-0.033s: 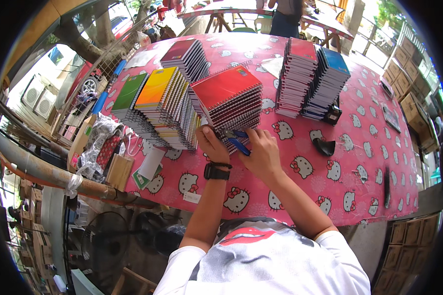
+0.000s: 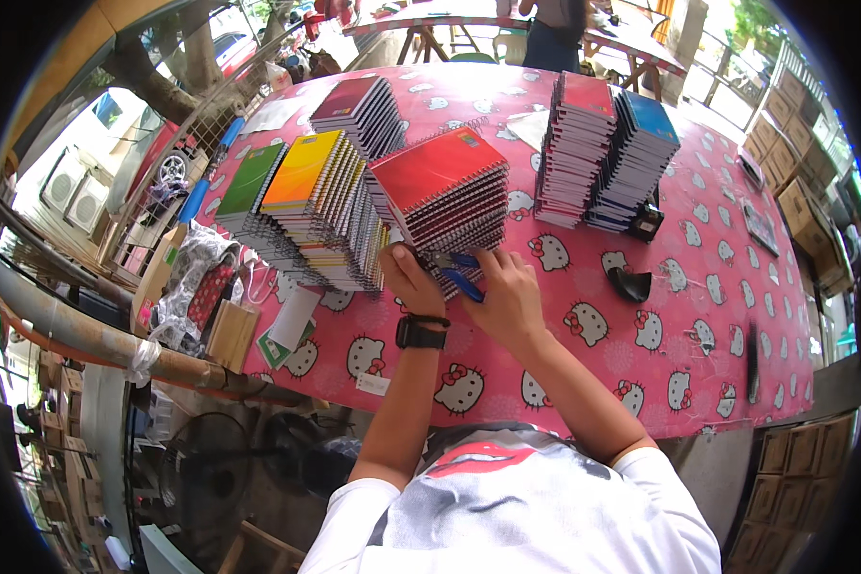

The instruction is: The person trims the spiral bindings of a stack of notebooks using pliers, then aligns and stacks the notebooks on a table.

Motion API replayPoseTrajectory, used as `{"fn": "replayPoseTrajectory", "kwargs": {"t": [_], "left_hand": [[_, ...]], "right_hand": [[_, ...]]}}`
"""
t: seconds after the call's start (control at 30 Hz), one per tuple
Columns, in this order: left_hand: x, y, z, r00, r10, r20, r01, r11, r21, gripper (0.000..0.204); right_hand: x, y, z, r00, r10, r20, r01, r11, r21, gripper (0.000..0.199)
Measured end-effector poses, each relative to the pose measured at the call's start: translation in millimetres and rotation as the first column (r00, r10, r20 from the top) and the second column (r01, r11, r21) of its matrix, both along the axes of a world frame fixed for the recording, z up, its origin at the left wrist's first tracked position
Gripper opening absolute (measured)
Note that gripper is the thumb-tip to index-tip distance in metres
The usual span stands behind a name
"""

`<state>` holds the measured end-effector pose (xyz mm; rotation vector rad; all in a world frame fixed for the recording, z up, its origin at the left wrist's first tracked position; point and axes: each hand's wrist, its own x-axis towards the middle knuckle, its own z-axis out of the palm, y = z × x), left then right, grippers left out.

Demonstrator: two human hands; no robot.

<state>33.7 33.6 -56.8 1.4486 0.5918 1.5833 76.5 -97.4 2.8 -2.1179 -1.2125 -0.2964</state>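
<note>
A tall stack of red spiral notebooks (image 2: 440,170) stands before me on the pink patterned tablecloth. My right hand (image 2: 509,297) is closed round blue-handled pliers (image 2: 465,283). Their metal jaws reach the near corner of the red stack, by the wire spirals. My left hand (image 2: 411,279) grips that same corner, thumb up; its fingertips are partly hidden, and a dark watch (image 2: 421,333) is on the wrist. To the left stand stacks of yellow notebooks (image 2: 302,172) and green notebooks (image 2: 251,182). Maroon notebooks (image 2: 347,100) are piled behind.
Toward the right are stacks of red notebooks (image 2: 584,96) and blue notebooks (image 2: 649,120), with a curved black object (image 2: 629,285) nearer. A wooden block (image 2: 231,335) and plastic wrapping (image 2: 196,273) lie at the left edge. A person (image 2: 557,33) stands beyond the table.
</note>
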Motion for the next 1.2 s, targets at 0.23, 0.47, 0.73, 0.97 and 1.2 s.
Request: {"fn": "replayPoseTrajectory", "kwargs": {"t": [0.23, 0.47, 0.73, 0.97, 1.2], "left_hand": [[3.9, 1.7, -1.6, 0.999, 0.011, 0.033, -0.012, 0.999, 0.033, 0.042], [5.4, 8.6, -7.4, 0.997, -0.026, 0.076, 0.029, 0.999, -0.034, 0.046], [4.3, 5.8, -6.1, 0.997, -0.048, 0.063, 0.052, 0.997, -0.062, 0.047], [5.5, 6.4, -1.0, 0.998, 0.044, 0.042, -0.042, 0.998, -0.04, 0.048], [5.7, 9.5, -2.9, 0.991, -0.063, 0.119, 0.08, 0.986, -0.149, 0.051]], "right_hand": [[-0.4, 2.0, -0.5, 0.995, 0.039, -0.089, -0.037, 0.999, 0.022, 0.044], [6.5, -2.1, -7.9, 0.996, 0.048, -0.074, -0.044, 0.997, 0.057, 0.041], [4.3, 4.5, -14.2, 0.994, 0.039, -0.1, -0.037, 0.999, 0.014, 0.042], [6.6, -9.1, -5.2, 0.974, 0.046, -0.22, -0.067, 0.993, -0.092, 0.037], [7.7, -5.9, -16.2, 1.0, 0.022, -0.014, -0.021, 0.999, 0.037, 0.042]]}}
